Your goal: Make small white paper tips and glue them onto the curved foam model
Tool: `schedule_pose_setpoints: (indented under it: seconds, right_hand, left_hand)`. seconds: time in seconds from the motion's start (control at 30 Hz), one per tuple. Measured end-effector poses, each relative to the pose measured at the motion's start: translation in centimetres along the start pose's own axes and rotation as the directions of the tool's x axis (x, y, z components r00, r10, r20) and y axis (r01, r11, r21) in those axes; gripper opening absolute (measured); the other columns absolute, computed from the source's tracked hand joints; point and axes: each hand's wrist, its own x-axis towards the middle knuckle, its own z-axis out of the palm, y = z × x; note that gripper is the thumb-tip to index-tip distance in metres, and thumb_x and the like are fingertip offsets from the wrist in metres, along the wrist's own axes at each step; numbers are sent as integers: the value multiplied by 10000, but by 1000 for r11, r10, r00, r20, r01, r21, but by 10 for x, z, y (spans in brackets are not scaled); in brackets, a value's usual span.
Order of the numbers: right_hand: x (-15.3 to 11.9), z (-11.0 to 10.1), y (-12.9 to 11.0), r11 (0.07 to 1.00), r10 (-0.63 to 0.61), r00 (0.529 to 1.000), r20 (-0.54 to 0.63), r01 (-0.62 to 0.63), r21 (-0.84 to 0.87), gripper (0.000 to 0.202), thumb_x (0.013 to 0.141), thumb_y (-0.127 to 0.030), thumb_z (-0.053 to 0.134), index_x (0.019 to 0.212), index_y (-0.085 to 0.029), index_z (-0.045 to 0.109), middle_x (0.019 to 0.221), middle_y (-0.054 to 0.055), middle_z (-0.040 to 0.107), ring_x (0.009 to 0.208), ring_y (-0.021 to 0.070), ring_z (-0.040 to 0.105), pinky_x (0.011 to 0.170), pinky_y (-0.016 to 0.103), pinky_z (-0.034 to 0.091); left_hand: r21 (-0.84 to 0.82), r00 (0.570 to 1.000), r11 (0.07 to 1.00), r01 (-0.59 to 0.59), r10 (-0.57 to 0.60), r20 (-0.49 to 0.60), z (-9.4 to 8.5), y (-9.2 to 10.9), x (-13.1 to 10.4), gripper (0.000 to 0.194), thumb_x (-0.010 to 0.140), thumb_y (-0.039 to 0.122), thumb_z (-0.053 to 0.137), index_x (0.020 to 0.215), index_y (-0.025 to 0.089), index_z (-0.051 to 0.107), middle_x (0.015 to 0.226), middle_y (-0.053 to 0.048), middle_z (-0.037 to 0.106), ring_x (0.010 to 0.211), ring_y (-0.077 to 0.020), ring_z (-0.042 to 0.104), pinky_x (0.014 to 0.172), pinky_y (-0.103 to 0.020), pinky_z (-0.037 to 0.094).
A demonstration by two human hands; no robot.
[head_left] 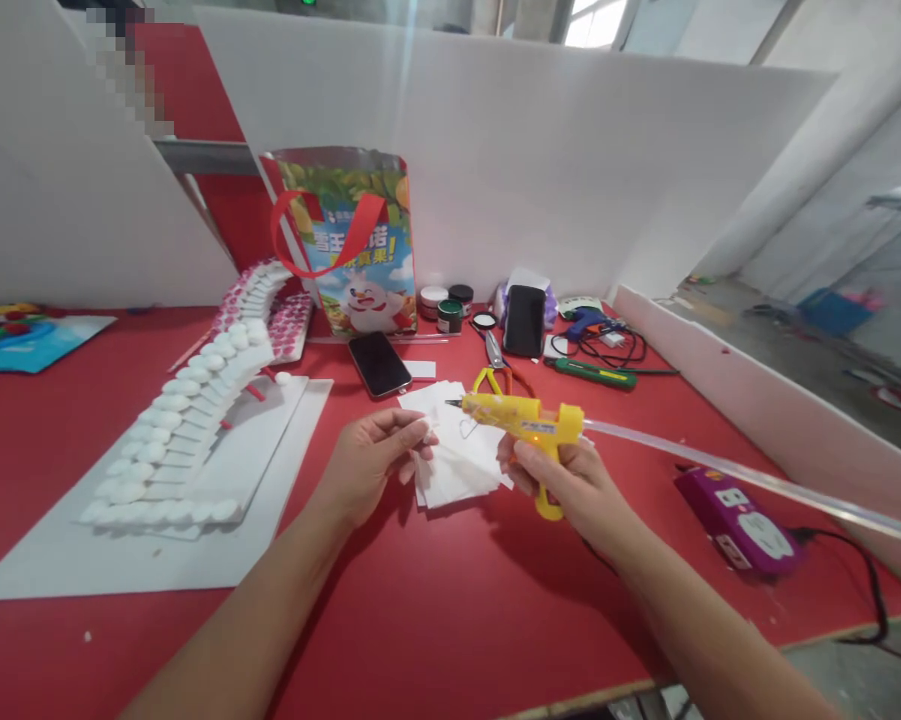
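My right hand (562, 475) is wrapped round the handle of a yellow hot glue gun (525, 415), whose nozzle points left. A long clear glue stick (690, 465) runs out of its back end. In my left hand (379, 455), thumb and fingertips pinch a small white piece (431, 425) just left of the nozzle; its exact kind is hard to make out. A stack of white paper sheets (457, 470) lies under both hands. To the left, a curved white model (172, 420) edged with rows of white discs stands on white boards (217, 570).
Behind my hands are a black phone (379, 364), pliers (493, 350), paint jars (450, 316), a dark upright device (525, 320) and a printed bag (360, 250). A green cutter (592, 374) and purple power strip (739, 525) with cable lie right. White panels border the red table (435, 620).
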Motion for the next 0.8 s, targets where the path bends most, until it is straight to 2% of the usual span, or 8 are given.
schedule_pose_setpoints:
  seconds: [0.13, 0.23, 0.57, 0.8]
  right_hand:
    - [0, 8, 19, 999, -43, 998, 37, 43, -13, 451, 930, -598, 618, 829, -161, 657, 685, 6, 536, 575, 112, 436, 515, 251, 345]
    - [-2, 6, 24, 999, -52, 998, 39, 53, -6, 425, 956, -564, 599, 807, -167, 629, 684, 4, 531, 580, 113, 441, 516, 246, 349]
    - [-1, 4, 20, 990, -58, 996, 73, 67, -124, 401, 984, -514, 559, 742, -194, 546, 629, -18, 474, 553, 108, 410, 496, 248, 316]
    - [-1, 5, 18, 980, -49, 997, 67, 61, -189, 351, 989, -474, 540, 777, -194, 547, 639, -30, 442, 561, 107, 390, 496, 243, 305]
  left_hand:
    - [3, 1000, 1000, 25, -25, -11, -1, -1, 2, 399, 579, 397, 950, 788, 129, 742, 697, -64, 726, 551, -125, 623, 392, -185, 391]
    - [20, 1000, 1000, 20, -20, -11, -3, -3, 3, 400, 595, 392, 950, 810, 123, 747, 695, -61, 729, 551, -119, 628, 398, -178, 412]
    - [75, 1000, 997, 1, -1, -4, -7, -7, 3, 410, 632, 405, 942, 845, 111, 753, 697, -63, 738, 544, -113, 630, 426, -179, 449]
    - [90, 1000, 996, -6, 3, 31, -9, -9, 4, 348, 687, 383, 918, 854, 119, 765, 707, -67, 748, 512, -96, 602, 442, -187, 462]
